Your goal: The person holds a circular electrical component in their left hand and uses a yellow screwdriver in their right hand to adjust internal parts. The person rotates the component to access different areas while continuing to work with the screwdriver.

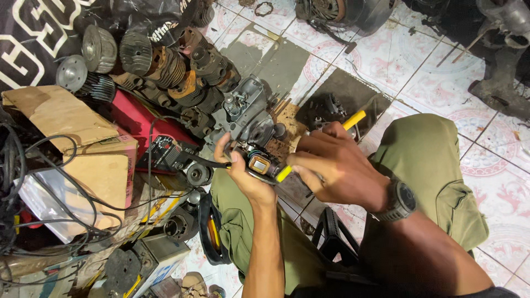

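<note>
Your left hand (243, 168) gripped a small engine part (258, 164), dark metal with a brown-orange block on its face; fingers curled round it, thumb over the top; a black cable ran from it away from you toward the red casing (141, 118). Your right hand (331, 165) was closed round a yellow-handled tool (353, 120); the handle stuck out past the knuckles on the far side of the part, and the yellow end near the palm touched the part's edge; the tip itself could not be made out. A dark wristwatch (398, 200) sat on the right wrist, nearer you than the part.

The part was held above your lap, over the olive trousers (430, 160); just beyond it stood a grey engine housing (245, 110); further off from the part, a heap of finned cylinders (160, 66), rusty and grey; beside the red casing, cardboard boxes (83, 143) with black wires (16, 182) draped across; well beyond the part, patterned floor tiles (419, 49), grimy, with dark machine parts at their far edge.
</note>
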